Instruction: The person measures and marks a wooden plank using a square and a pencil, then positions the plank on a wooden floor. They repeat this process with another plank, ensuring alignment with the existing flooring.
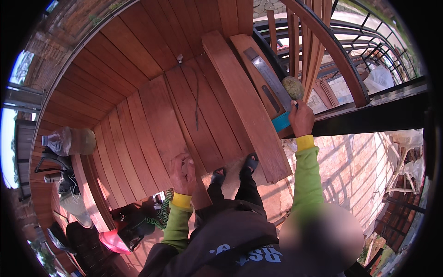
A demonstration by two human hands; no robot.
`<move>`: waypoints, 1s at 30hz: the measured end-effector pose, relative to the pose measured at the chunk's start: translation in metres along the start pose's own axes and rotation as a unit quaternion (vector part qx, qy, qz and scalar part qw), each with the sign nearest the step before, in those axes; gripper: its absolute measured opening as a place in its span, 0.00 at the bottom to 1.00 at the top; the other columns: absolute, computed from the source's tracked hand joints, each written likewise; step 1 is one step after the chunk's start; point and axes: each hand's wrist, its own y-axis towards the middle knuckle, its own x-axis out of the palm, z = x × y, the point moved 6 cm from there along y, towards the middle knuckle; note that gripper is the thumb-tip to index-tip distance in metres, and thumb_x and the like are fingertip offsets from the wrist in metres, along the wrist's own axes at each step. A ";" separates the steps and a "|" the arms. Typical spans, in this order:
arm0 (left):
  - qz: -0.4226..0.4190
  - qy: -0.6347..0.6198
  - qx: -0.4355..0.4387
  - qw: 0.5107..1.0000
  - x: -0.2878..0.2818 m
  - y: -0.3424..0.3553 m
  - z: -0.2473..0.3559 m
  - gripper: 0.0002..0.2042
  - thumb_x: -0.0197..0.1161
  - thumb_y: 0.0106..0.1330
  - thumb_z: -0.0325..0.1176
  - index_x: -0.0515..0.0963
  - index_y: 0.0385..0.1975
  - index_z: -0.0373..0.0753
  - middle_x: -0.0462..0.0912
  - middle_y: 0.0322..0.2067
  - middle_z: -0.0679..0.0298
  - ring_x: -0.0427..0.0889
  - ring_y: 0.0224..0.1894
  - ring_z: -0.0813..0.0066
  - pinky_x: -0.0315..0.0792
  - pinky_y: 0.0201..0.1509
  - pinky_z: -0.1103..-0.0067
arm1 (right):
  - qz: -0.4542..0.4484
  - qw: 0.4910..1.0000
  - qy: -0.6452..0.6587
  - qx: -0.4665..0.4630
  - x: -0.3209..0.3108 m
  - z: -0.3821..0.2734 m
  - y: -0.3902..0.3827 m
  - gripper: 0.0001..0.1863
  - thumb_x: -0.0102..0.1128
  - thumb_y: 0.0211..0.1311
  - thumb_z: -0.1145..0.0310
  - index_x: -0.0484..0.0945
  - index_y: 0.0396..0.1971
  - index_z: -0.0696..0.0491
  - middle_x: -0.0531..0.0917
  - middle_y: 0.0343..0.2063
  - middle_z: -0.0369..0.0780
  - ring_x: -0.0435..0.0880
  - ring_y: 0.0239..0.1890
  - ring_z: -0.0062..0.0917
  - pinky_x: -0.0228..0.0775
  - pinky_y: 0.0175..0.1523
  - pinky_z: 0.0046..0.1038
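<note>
My left hand hovers over or rests by the near end of a reddish-brown plank, its fingers loosely bent and apart, with nothing visible in them. At the right, my right hand is closed beside the lower end of a metal ruler-like blade. A small dark tip shows at its fingertips; what it belongs to is unclear. A turquoise piece lies against that hand. The blade lies on a short slotted wooden board, alongside a long loose plank. A rounded greenish-brown object sits just beyond my right fingers.
A curved slatted wooden bench back rises on the far side. A thin dark cord trails across the slats. Plastic jugs stand at the left, above a red container. Black metal railing and upright timber strips fill the right.
</note>
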 end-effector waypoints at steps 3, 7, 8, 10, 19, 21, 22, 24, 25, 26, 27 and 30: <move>0.006 0.088 -0.017 0.996 -0.017 0.000 -0.021 0.12 0.60 0.59 0.28 0.73 0.41 0.33 0.76 0.35 0.53 0.75 0.37 0.58 0.71 0.40 0.71 | -0.054 0.994 -0.085 0.031 -0.007 -0.020 -0.004 0.10 0.55 0.55 0.69 0.78 0.35 0.56 0.81 0.34 0.48 0.80 0.39 0.44 0.73 0.42 0.41; -0.028 0.140 -0.097 0.985 -0.021 -0.009 -0.039 0.18 0.62 0.58 0.33 0.69 0.46 0.32 0.76 0.37 0.48 0.74 0.42 0.49 0.70 0.45 0.65 | -0.075 0.989 -0.126 0.029 -0.009 -0.028 -0.007 0.11 0.55 0.55 0.70 0.78 0.38 0.55 0.81 0.36 0.46 0.80 0.41 0.43 0.72 0.44 0.41; -0.038 0.145 -0.110 0.983 -0.020 -0.012 -0.041 0.20 0.63 0.58 0.34 0.68 0.47 0.32 0.75 0.39 0.47 0.74 0.43 0.47 0.70 0.46 0.63 | -0.083 0.988 -0.127 0.028 -0.007 -0.030 -0.009 0.11 0.55 0.55 0.70 0.77 0.39 0.55 0.81 0.36 0.47 0.80 0.41 0.43 0.72 0.44 0.41; -0.050 0.140 -0.114 0.982 -0.015 -0.014 -0.036 0.23 0.63 0.57 0.36 0.66 0.49 0.32 0.74 0.42 0.45 0.72 0.46 0.43 0.68 0.49 0.61 | -0.079 0.986 -0.139 0.036 -0.014 -0.024 -0.006 0.12 0.55 0.55 0.71 0.77 0.39 0.56 0.81 0.36 0.47 0.80 0.40 0.43 0.72 0.44 0.42; -0.063 0.104 -0.109 0.987 -0.007 -0.012 -0.040 0.28 0.65 0.56 0.38 0.64 0.53 0.32 0.71 0.46 0.41 0.70 0.49 0.39 0.68 0.51 0.60 | -0.002 0.998 -0.057 -0.003 -0.034 -0.032 -0.025 0.13 0.55 0.52 0.73 0.76 0.39 0.55 0.80 0.37 0.47 0.79 0.41 0.43 0.72 0.44 0.39; -0.056 0.109 -0.088 0.989 -0.005 -0.015 -0.043 0.27 0.65 0.56 0.37 0.64 0.53 0.33 0.71 0.46 0.42 0.71 0.48 0.40 0.68 0.50 0.60 | 0.015 0.999 0.014 -0.034 -0.046 -0.032 -0.037 0.15 0.55 0.51 0.75 0.76 0.42 0.55 0.80 0.37 0.47 0.79 0.42 0.43 0.72 0.45 0.39; -0.051 0.113 -0.079 0.989 -0.006 -0.016 -0.045 0.27 0.65 0.56 0.37 0.64 0.53 0.33 0.71 0.46 0.42 0.71 0.48 0.40 0.68 0.50 0.60 | 0.022 0.997 0.050 -0.052 -0.052 -0.034 -0.045 0.16 0.54 0.51 0.76 0.76 0.43 0.55 0.80 0.38 0.47 0.79 0.42 0.43 0.72 0.46 0.39; -0.035 0.111 -0.039 0.992 -0.006 -0.010 -0.041 0.27 0.65 0.56 0.37 0.64 0.53 0.33 0.71 0.46 0.42 0.71 0.48 0.41 0.68 0.50 0.60 | 0.031 0.992 0.110 -0.053 -0.065 -0.040 -0.064 0.16 0.52 0.51 0.81 0.76 0.42 0.56 0.80 0.38 0.47 0.80 0.40 0.42 0.73 0.44 0.35; -0.029 0.113 -0.026 0.993 -0.007 -0.011 -0.039 0.27 0.65 0.56 0.37 0.64 0.53 0.33 0.71 0.46 0.43 0.71 0.48 0.41 0.68 0.50 0.60 | 0.027 0.989 0.141 -0.040 -0.068 -0.044 -0.077 0.16 0.52 0.50 0.82 0.77 0.41 0.57 0.80 0.38 0.47 0.80 0.39 0.42 0.73 0.43 0.34; -0.041 0.120 -0.038 0.991 -0.005 -0.012 -0.039 0.29 0.66 0.55 0.39 0.64 0.54 0.33 0.71 0.47 0.43 0.71 0.49 0.41 0.69 0.50 0.60 | 0.024 0.984 0.172 -0.027 -0.072 -0.045 -0.091 0.16 0.51 0.50 0.82 0.77 0.40 0.57 0.80 0.38 0.47 0.80 0.39 0.41 0.73 0.42 0.33; -0.049 0.129 -0.049 0.989 -0.003 -0.011 -0.040 0.30 0.66 0.54 0.40 0.64 0.54 0.33 0.70 0.47 0.43 0.71 0.49 0.42 0.69 0.49 0.60 | 0.035 0.985 0.167 -0.031 -0.078 -0.048 -0.105 0.14 0.51 0.51 0.83 0.78 0.39 0.57 0.80 0.36 0.47 0.81 0.36 0.40 0.73 0.40 0.30; -0.053 0.195 -0.049 0.978 -0.004 -0.008 -0.031 0.35 0.70 0.50 0.45 0.63 0.55 0.35 0.69 0.45 0.44 0.70 0.48 0.43 0.69 0.48 0.59 | 0.039 0.986 0.159 -0.027 -0.088 -0.053 -0.141 0.14 0.52 0.52 0.83 0.77 0.39 0.57 0.80 0.35 0.47 0.81 0.35 0.39 0.73 0.39 0.29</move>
